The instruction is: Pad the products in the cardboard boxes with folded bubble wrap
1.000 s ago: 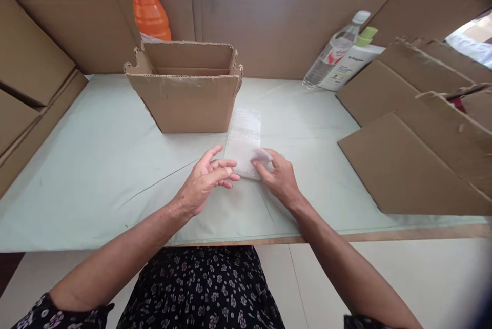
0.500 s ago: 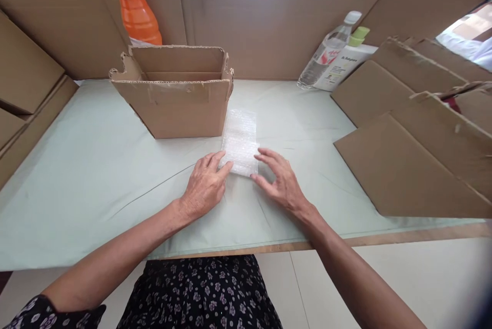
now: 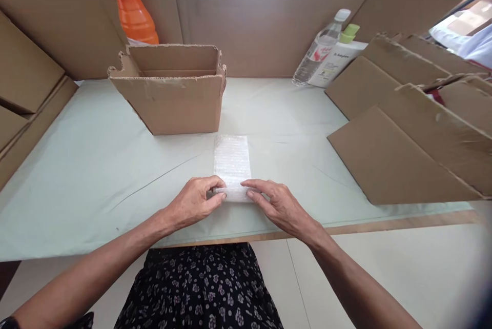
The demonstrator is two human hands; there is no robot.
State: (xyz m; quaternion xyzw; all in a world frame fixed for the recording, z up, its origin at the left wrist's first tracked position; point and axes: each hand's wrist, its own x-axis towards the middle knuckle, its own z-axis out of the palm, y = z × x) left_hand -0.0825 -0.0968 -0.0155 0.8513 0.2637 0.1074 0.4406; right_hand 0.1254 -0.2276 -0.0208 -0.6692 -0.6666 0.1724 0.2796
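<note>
2 hands pinch the near end of a strip of bubble wrap (image 3: 232, 162): the left hand (image 3: 194, 202) grips its near-left corner between thumb and fingers, and the right hand (image 3: 277, 205) presses its near-right corner with the fingertips, thumb tucked under, so both are closed on the strip. That near end looks folded or rolled up slightly, while the rest lies flat on the table (image 3: 96, 165), running away from the person toward the far edge. The strip sits near the middle of the front edge, just short of it.

Beyond the strip, close to its far end but apart from it, stands 1 open cardboard box (image 3: 169, 90). Behind the box, at the far edge, rises an orange bottle (image 3: 130, 6). Toward the far-right corner, a clear bottle (image 3: 319, 49) and a white bottle with a green cap (image 3: 338, 55) lean together. Flat cardboard sheets (image 3: 403, 149) overlap along the right edge, and more cardboard (image 3: 31, 88) is stacked along the left edge.
</note>
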